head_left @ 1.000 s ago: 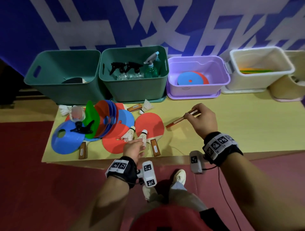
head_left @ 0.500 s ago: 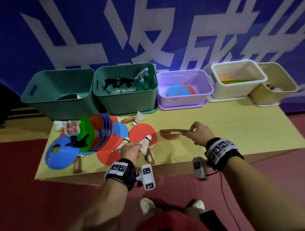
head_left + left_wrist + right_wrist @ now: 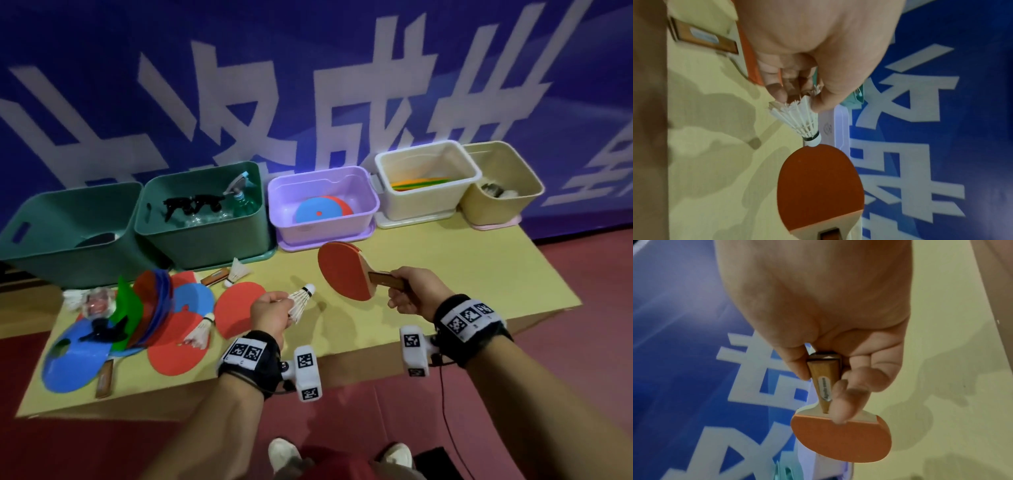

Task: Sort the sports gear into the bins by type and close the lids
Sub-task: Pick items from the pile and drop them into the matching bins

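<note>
So we've got the yellow table [image 3: 445,274] with five bins along the back: two green ones, then the purple bin [image 3: 363,205], the white bin [image 3: 387,192] and the beige bin [image 3: 534,195] at the far right. All lids are off as far as we can see. The left half of the table still has a pile of flat cones [image 3: 144,308], more paddles and a few loose shuttlecocks.

Both hands are loaded and up off the table. Our right hand [image 3: 414,291] is wrapped around the wooden handle of a red paddle [image 3: 342,270], blade hanging just in front of the purple bin. Our left hand [image 3: 270,311] pinches a white shuttlecock [image 3: 301,301] by the feather end, cork pointing up and away.

Best guess on destinations: something dark and paddle-shaped sits in the far left green bin [image 3: 51,219], and the beige one seems to hold feathery stuff, though it's too blurry to swear. If that's right, our hands are on the wrong sides, so we shouldn't cross arms. Do one drop at a time, keep the feather pinch light so nothing gets crushed, and lower the paddle in flat instead of tossing it.
</note>
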A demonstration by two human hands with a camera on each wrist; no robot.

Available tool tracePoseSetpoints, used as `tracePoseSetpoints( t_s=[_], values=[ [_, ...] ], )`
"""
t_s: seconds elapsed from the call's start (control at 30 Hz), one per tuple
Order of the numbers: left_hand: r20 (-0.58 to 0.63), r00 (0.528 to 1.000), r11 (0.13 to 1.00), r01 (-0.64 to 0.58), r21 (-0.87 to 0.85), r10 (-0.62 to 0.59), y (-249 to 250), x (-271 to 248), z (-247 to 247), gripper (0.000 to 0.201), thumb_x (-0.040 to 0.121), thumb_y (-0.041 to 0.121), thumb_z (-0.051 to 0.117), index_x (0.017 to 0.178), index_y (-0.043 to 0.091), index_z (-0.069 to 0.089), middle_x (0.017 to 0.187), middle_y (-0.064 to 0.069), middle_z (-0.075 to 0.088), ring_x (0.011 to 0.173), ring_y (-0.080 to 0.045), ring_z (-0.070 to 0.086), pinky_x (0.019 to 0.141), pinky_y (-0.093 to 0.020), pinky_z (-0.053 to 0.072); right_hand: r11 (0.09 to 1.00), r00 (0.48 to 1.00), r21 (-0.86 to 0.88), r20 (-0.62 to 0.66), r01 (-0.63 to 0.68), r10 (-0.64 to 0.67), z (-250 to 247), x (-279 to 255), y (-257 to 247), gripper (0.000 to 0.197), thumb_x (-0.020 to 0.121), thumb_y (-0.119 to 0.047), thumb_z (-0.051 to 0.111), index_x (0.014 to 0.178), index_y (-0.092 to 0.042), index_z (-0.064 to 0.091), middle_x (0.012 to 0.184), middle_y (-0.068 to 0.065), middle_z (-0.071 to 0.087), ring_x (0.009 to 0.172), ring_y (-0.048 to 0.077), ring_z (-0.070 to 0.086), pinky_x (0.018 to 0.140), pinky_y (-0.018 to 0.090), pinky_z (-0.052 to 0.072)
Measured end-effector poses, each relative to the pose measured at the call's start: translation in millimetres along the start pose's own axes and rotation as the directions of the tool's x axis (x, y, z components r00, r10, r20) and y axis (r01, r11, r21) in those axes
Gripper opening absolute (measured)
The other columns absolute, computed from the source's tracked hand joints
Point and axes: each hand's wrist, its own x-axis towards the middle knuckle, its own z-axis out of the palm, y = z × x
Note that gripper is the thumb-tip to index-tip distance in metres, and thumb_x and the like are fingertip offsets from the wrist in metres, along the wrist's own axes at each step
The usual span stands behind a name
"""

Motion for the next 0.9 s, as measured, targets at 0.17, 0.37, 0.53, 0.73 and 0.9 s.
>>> tracePoseSetpoints(
  t_s=[0.17,0.37,0.53,0.73,0.9],
  values=[
    [0.079,0.993,0.996,-0.084,0.0,0.084,25,-33,87,0.015,0.087,-0.001,0.062,0.086,0.014,0.062,0.096,-0.01,0.067,0.074,-0.021,0.06,0.055,-0.027,0.047,0.968,0.987,0.252,0.152,0.006,-0.045,-83,-18,-16,0.023,0.098,-0.02,0.041,0.103,-0.006,0.059,0.072,0.013,0.058,0.063,0.029,0.068,0.046,0.025,0.043],
    [0.237,0.956,0.982,-0.186,0.04,0.171,56,-61,180,0.015,0.089,-0.002,0.058,0.093,0.012,0.062,0.1,-0.01,0.066,0.077,-0.02,0.06,0.06,-0.027,0.049,0.909,0.962,0.416,0.24,0.021,-0.132,-162,-27,-18,0.012,0.096,-0.014,0.046,0.099,-0.008,0.056,0.08,0.012,0.061,0.074,0.027,0.071,0.054,0.026,0.048],
    [0.345,0.916,0.969,-0.24,0.061,0.205,82,-60,239,0.018,0.089,-0.005,0.053,0.092,0.011,0.061,0.098,-0.01,0.063,0.075,-0.018,0.058,0.063,-0.029,0.05,0.898,0.967,0.429,0.173,0.096,-0.186,-204,-20,-21,0.005,0.094,-0.009,0.048,0.093,-0.01,0.053,0.08,0.011,0.059,0.076,0.027,0.069,0.057,0.026,0.048],
    [0.493,0.841,0.954,-0.292,0.068,0.222,114,-43,318,0.021,0.088,-0.006,0.056,0.087,0.014,0.062,0.095,-0.011,0.063,0.074,-0.02,0.057,0.06,-0.026,0.051,0.876,0.973,0.437,0.008,0.204,-0.231,-253,-21,-41,0.01,0.093,-0.001,0.049,0.087,-0.008,0.054,0.081,0.013,0.061,0.072,0.027,0.068,0.056,0.026,0.052],
    [0.569,0.781,0.931,-0.359,0.072,0.257,130,-44,375,0.019,0.088,-0.005,0.059,0.092,0.014,0.064,0.088,-0.007,0.065,0.066,-0.014,0.058,0.057,-0.024,0.049,0.802,0.964,0.538,-0.089,0.259,-0.252,-290,-16,-50,0.031,0.086,0.009,0.05,0.115,-0.002,0.053,0.094,0.017,0.065,0.068,0.026,0.065,0.052,0.027,0.051]
  ],
)
